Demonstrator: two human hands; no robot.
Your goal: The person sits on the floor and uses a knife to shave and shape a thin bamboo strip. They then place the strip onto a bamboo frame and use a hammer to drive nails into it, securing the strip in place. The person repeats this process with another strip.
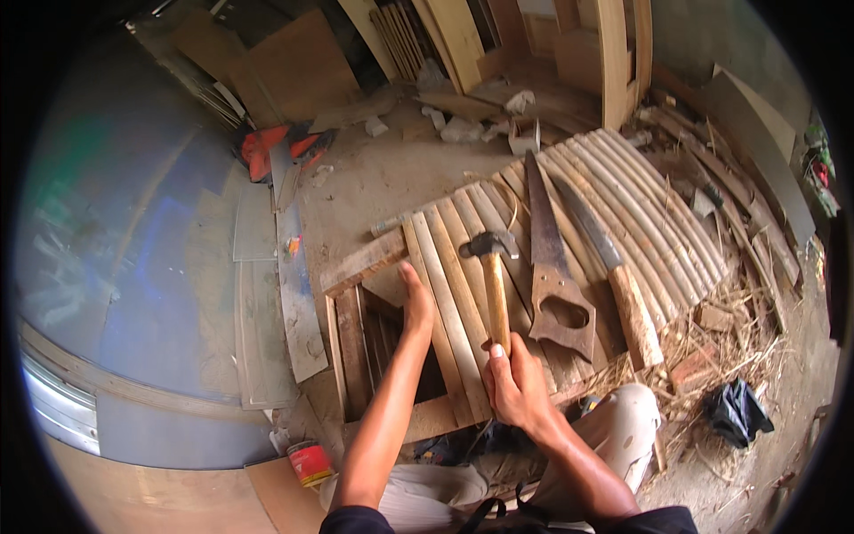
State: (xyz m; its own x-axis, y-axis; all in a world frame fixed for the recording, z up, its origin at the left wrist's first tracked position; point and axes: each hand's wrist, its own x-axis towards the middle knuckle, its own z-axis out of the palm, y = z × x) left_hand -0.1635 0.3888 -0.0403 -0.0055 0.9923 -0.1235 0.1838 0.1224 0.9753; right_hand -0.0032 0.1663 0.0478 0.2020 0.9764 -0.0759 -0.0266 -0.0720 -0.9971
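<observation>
A person's right hand (518, 384) is closed around the lower handle of a hammer (498, 298), its dark claw head raised at the far end above a row of pale wooden slats (455, 307). The left hand (418, 301), well apart from the right, rests by the outermost slat, near a rough wood block (365, 262) at the frame's corner; its fingers are hidden, so whether they grip anything cannot be told.

The hammer looks stiff and head-heavy, its slim wooden handle best held low, where the right hand has it. The slats appear light, firm and rounded, likely to roll if loose and easiest steadied by their ends or edges.

Beneath them, an open wooden frame (342, 360) shows on the left. To the right of the hammer, a handsaw (547, 240) and a long knife (636, 316) lie across the slats. Beyond the knife's handle, straw-like scraps (734, 343) litter the ground near a black plastic bag (738, 412); a red-and-yellow can (310, 463) stands at lower left.
</observation>
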